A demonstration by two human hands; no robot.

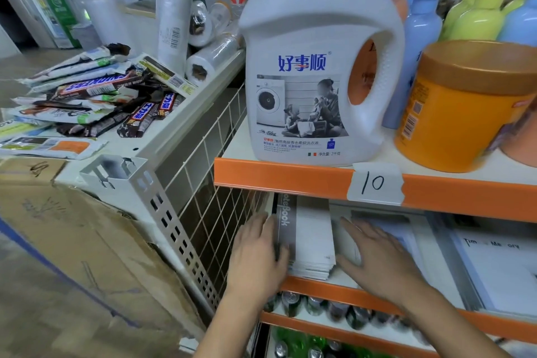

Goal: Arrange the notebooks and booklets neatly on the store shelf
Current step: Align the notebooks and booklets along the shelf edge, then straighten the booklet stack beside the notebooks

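So the notebook stack [312, 238] is sat on the middle shelf [313, 289], flanked by the left hand [257, 256] and right hand [377, 256]. Detergent jug [313, 67] is parked on the top shelf [290, 179], cans [313, 304] are lined up below.

head cam, only view, wide-angle | worn up top, facing forward and down | really close to the shelf [290, 177], its orange front edge runs right across mid-frame | lower levels seen steeply from above | box [72, 227] and floor [43, 328] fill the lower left

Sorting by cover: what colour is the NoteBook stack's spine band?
The spine band is grey, with pale lettering; head view.
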